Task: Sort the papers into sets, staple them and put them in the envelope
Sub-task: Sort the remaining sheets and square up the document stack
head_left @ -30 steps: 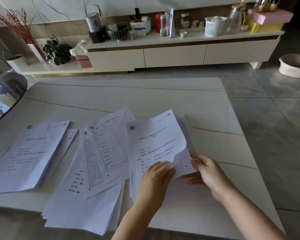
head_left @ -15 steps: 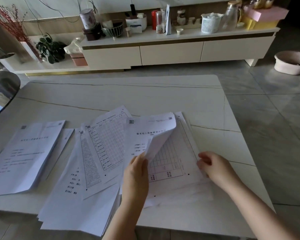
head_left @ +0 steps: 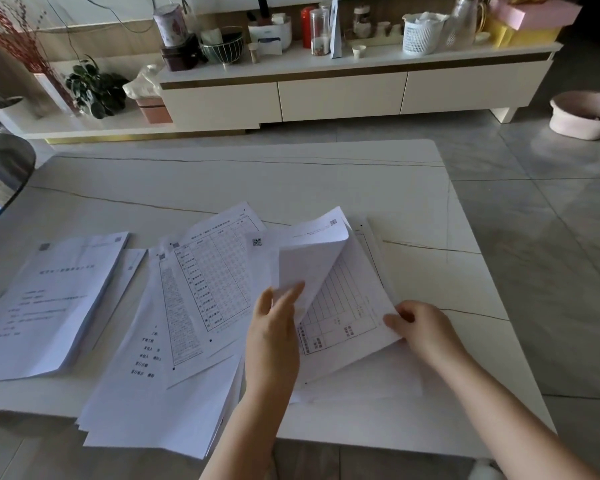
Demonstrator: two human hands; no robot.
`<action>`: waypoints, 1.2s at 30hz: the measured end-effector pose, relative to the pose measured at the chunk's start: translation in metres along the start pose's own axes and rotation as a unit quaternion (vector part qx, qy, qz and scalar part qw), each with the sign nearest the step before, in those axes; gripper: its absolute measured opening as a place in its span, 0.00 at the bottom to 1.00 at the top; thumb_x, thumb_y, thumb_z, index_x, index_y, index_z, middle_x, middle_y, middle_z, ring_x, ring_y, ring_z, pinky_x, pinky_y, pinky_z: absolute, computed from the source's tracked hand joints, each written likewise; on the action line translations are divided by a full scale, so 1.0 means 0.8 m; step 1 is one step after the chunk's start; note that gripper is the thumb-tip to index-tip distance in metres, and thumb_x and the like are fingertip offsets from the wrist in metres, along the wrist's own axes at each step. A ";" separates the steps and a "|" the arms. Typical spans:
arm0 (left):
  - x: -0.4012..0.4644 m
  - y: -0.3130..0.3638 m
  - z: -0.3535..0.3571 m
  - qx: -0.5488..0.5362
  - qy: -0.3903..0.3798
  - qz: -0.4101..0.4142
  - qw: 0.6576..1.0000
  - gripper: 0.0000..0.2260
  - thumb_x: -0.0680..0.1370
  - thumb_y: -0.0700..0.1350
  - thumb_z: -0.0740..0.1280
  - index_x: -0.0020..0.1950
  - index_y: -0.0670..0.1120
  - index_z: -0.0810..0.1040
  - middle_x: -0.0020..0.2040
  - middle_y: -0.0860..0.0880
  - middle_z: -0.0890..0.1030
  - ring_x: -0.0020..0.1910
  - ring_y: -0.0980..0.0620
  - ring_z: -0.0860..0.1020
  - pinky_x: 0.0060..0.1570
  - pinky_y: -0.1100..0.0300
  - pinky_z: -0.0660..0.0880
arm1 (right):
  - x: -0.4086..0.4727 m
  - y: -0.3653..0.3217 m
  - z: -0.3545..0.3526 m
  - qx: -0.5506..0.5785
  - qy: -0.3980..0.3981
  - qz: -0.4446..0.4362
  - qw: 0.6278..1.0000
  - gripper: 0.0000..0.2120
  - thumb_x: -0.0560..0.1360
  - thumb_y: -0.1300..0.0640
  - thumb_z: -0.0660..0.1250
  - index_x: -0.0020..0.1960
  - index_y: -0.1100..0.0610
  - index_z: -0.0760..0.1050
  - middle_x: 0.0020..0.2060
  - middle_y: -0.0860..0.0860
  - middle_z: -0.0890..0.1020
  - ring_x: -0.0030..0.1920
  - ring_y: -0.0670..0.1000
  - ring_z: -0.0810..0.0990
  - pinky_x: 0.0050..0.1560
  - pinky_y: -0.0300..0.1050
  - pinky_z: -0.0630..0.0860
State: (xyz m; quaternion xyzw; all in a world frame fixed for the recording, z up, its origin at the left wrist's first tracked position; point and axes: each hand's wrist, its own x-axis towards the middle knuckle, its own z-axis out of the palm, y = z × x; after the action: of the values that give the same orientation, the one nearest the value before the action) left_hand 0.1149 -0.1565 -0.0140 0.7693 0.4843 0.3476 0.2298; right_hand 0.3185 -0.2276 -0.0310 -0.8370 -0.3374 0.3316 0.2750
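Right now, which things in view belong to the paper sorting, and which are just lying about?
Job:
- left hand lifting the top sheet
- right hand holding the table sheet
- left stack
- fanned middle pile

Lying about:
- white basket
- potted plant
- pink basin
- red canister

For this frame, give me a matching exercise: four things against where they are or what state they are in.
Things:
1. left hand
2. right hand
3. left stack
4. pink basin

States:
A. on the floor
B. lying flat on the table, untouched
C. lifting a curled sheet
D. pinching the table-printed page at its edge

Pairs: 1-C, 2-D, 3-B, 4-A
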 end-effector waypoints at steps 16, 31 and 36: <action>-0.016 0.014 0.026 0.067 -0.121 0.111 0.984 0.14 0.77 0.52 0.62 0.54 0.47 0.81 0.50 0.50 0.80 0.35 0.47 0.81 0.29 0.57 0.80 | -0.032 -0.038 -0.015 0.427 -0.129 0.035 0.894 0.29 0.62 0.44 0.72 0.52 0.64 0.72 0.46 0.69 0.78 0.42 0.59 0.82 0.37 0.47 0.81; -0.009 0.020 0.029 0.052 -0.041 0.058 0.996 0.07 0.74 0.45 0.67 0.38 0.43 0.79 0.37 0.50 0.79 0.28 0.51 0.76 0.25 0.66 0.67 | -0.041 -0.032 -0.027 0.375 -0.174 -0.011 0.910 0.09 0.77 0.67 0.61 0.52 0.61 0.79 0.42 0.57 0.84 0.42 0.55 0.81 0.39 0.44 0.78; 0.001 0.017 0.008 0.022 0.037 -0.025 0.999 0.06 0.77 0.41 0.69 0.42 0.40 0.75 0.40 0.49 0.77 0.32 0.53 0.72 0.28 0.72 0.61 | -0.031 -0.018 -0.036 0.233 -0.060 -0.004 0.971 0.07 0.79 0.66 0.61 0.51 0.61 0.78 0.44 0.58 0.82 0.42 0.57 0.81 0.28 0.45 0.80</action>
State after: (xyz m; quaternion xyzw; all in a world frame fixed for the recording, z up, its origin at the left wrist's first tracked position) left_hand 0.1280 -0.1618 -0.0084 0.7484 0.5194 0.3586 0.2036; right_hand 0.3208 -0.2438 0.0060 -0.7268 -0.2701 0.4495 0.4436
